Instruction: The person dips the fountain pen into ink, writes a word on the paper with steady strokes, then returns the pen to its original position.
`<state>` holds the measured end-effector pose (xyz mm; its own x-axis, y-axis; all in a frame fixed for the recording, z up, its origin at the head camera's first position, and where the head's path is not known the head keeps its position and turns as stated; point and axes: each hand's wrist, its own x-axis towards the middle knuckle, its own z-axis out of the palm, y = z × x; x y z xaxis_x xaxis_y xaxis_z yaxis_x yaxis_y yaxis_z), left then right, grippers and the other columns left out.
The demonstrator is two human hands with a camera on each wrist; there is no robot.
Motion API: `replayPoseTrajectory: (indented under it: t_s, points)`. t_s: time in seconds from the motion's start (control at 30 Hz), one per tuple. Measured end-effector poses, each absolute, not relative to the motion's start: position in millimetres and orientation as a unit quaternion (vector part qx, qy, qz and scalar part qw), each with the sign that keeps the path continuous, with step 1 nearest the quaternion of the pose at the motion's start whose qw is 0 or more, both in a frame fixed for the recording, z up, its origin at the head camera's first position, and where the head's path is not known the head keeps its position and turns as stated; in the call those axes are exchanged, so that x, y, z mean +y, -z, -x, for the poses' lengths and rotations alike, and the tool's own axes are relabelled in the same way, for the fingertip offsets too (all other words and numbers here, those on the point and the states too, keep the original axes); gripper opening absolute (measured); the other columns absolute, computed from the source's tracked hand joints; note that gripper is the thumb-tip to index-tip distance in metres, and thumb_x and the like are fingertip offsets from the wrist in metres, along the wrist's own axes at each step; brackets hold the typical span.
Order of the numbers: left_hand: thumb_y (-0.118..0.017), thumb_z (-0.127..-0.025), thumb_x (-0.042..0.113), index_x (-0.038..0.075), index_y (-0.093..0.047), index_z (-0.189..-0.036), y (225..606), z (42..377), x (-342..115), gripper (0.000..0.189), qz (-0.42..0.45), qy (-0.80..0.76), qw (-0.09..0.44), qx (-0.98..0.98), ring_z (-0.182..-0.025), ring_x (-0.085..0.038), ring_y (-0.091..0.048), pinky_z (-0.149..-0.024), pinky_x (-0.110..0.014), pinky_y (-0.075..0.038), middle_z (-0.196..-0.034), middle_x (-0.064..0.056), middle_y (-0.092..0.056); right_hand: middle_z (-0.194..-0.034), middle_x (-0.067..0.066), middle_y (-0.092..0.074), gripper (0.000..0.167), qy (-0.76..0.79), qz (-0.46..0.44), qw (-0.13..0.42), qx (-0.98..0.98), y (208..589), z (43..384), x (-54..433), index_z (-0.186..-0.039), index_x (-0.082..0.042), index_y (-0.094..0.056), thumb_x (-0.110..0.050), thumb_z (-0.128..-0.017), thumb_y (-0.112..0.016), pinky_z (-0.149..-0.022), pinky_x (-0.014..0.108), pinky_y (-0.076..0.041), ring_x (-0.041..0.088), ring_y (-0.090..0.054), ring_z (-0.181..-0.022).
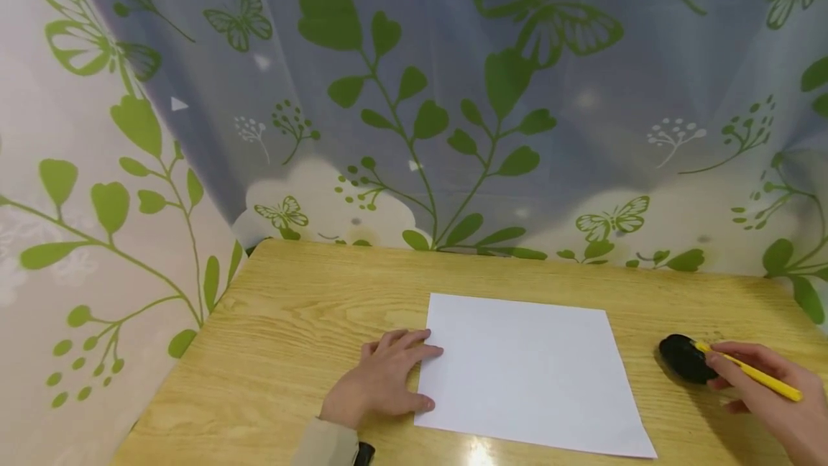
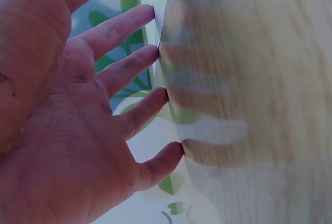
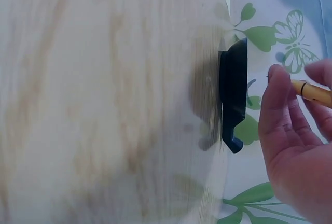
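On a wooden table lies a white sheet of paper (image 1: 524,372). My left hand (image 1: 384,380) is spread at its left edge, with fingertips and thumb on the paper's margin. In the left wrist view the fingertips (image 2: 162,97) meet the table top, and the sheet's edge (image 2: 162,6) shows by the upper ones. My right hand (image 1: 773,405) pinches a slim yellow stick, pen- or brush-like (image 1: 766,380), over a low black dish-like object (image 1: 682,358). In the right wrist view the stick (image 3: 314,93) has a dark band; the black object (image 3: 235,84) has a lip at one end.
The wooden table top (image 1: 310,293) runs back to a blue-grey curtain (image 1: 453,113) printed with green leaves and butterflies. A pale patterned cloth (image 1: 84,236) hangs along the left side. Light glints on the table near the paper's front edge.
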<state>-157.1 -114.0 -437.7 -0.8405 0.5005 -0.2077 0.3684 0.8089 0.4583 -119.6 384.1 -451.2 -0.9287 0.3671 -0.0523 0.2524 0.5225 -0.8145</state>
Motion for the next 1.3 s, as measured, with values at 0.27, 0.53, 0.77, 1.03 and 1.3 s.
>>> replayPoseTrajectory:
  t_s: [0.27,0.53,0.77,1.03,1.3]
  points:
    - [-0.084,-0.082,0.039,0.029,-0.057,-0.144,437.2,159.3,-113.2,0.069,-0.225,-0.215,0.161,0.937,-0.149,-0.036,-0.032,-0.106,-0.070,-0.031,-0.164,0.001,-0.037,-0.075,-0.023,-0.069,0.007,-0.479,0.152,0.094,-0.859,454.7,117.7,377.8,-0.102,-0.022,-0.068,-0.025,-0.097,-0.071,-0.052,0.031,-0.056,0.005,-0.067,-0.066]
    - [-0.084,-0.082,0.040,0.029,-0.056,-0.144,436.5,160.4,-112.5,0.069,-0.223,-0.214,0.168,0.936,-0.149,-0.034,-0.031,-0.106,-0.069,-0.031,-0.165,0.003,-0.037,-0.081,-0.022,-0.073,0.013,-0.490,0.095,0.095,-0.861,453.4,119.1,367.0,-0.105,-0.014,-0.068,-0.018,-0.095,-0.075,-0.053,0.032,-0.058,0.005,-0.071,-0.069]
    - [-0.085,-0.081,0.041,0.028,-0.057,-0.143,434.5,160.7,-112.8,0.070,-0.223,-0.212,0.169,0.936,-0.149,-0.035,-0.031,-0.107,-0.070,-0.030,-0.165,0.003,-0.037,-0.085,-0.016,-0.076,0.014,-0.499,0.061,0.065,-0.862,447.0,122.0,350.3,-0.108,-0.011,-0.068,-0.014,-0.095,-0.073,-0.056,0.032,-0.059,0.008,-0.072,-0.073]
    - [-0.086,-0.080,0.041,0.028,-0.057,-0.142,435.9,161.0,-112.3,0.070,-0.226,-0.213,0.164,0.936,-0.148,-0.036,-0.033,-0.105,-0.068,-0.032,-0.164,0.003,-0.038,-0.082,-0.008,-0.077,0.017,-0.496,0.039,0.049,-0.866,445.9,129.4,331.1,-0.107,-0.007,-0.068,-0.018,-0.096,-0.074,-0.057,0.031,-0.059,0.015,-0.069,-0.067]
    - [-0.087,-0.079,0.040,0.026,-0.056,-0.142,437.8,161.1,-113.6,0.071,-0.225,-0.220,0.161,0.935,-0.149,-0.038,-0.031,-0.106,-0.067,-0.031,-0.165,0.002,-0.037,-0.084,-0.003,-0.078,0.022,-0.514,0.008,0.030,-0.858,442.8,138.2,309.4,-0.109,-0.001,-0.066,-0.018,-0.096,-0.073,-0.057,0.033,-0.059,0.016,-0.070,-0.068]
